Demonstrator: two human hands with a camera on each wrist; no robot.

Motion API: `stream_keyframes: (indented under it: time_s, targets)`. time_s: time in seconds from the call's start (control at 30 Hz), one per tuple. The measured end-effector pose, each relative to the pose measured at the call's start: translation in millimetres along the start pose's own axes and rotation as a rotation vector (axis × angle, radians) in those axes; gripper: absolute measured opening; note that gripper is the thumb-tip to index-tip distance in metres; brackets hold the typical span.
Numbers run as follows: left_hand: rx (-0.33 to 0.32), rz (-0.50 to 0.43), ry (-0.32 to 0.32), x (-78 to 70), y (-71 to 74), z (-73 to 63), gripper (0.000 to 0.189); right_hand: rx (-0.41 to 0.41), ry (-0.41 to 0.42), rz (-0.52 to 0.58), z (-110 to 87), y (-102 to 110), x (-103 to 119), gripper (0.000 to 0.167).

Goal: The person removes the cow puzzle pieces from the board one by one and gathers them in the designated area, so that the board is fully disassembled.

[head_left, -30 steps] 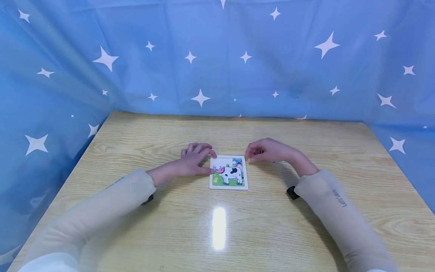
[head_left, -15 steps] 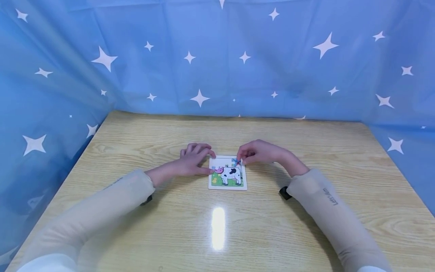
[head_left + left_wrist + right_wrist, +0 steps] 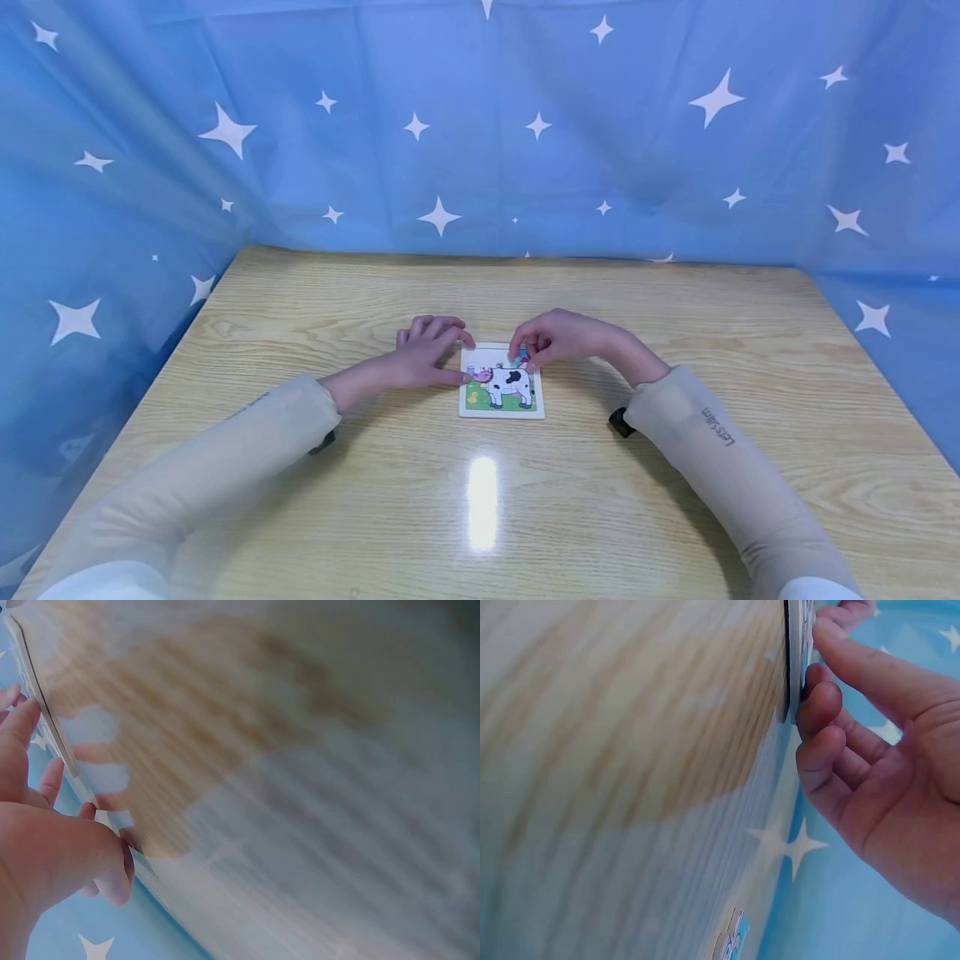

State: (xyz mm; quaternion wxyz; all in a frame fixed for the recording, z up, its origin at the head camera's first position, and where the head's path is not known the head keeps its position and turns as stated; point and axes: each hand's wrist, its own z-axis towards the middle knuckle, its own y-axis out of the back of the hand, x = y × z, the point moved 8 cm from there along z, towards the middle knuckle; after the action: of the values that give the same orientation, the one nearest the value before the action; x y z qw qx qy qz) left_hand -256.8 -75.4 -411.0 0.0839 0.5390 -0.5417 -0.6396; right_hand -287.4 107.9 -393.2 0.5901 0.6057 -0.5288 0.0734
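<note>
A small square puzzle board (image 3: 540, 412) with a cow picture lies mid-table; its upper left part is bare white. My left hand (image 3: 422, 357) rests at the board's left side, fingers spread, thumb at the left edge and index fingertip by the top left corner. Over the upper right part, my right hand (image 3: 558, 337) pinches a blue and red puzzle piece (image 3: 522, 357) between thumb and index finger, partly hidden by them. In the right wrist view the thumb reaches onto the board's face while the other fingers curl by its edge.
Another puzzle piece (image 3: 733, 939) lies on the wood-grain table (image 3: 360, 500) near the right wrist, hidden in the head view. A blue star-patterned curtain (image 3: 360, 150) hangs behind the table and along its sides. A bright light reflection shows in front of the board.
My right hand has moved left from beside the board's right edge to over its upper right part, its fingers coming onto the blue and red piece. The left hand stays put.
</note>
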Motion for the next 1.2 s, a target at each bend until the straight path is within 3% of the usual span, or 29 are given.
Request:
stream_keyframes:
  time_s: [0.4, 0.87, 1.2]
  targets:
    - [-0.002, -0.004, 0.005, -2.4, 1.3, -0.5, 0.051, 0.013, -0.023, -0.028, 2.3, -3.3, 6.4, 0.023]
    - [0.001, 0.008, 0.015, -1.8, 0.2, -0.3, 0.051, 0.055, 0.025, -0.100, 7.8, -6.4, 8.9, 0.018]
    - [-0.002, 0.002, 0.016, -1.0, -0.6, 0.1, 0.050, 0.059, -0.045, -0.087, 8.2, -8.1, 8.6, 0.017]
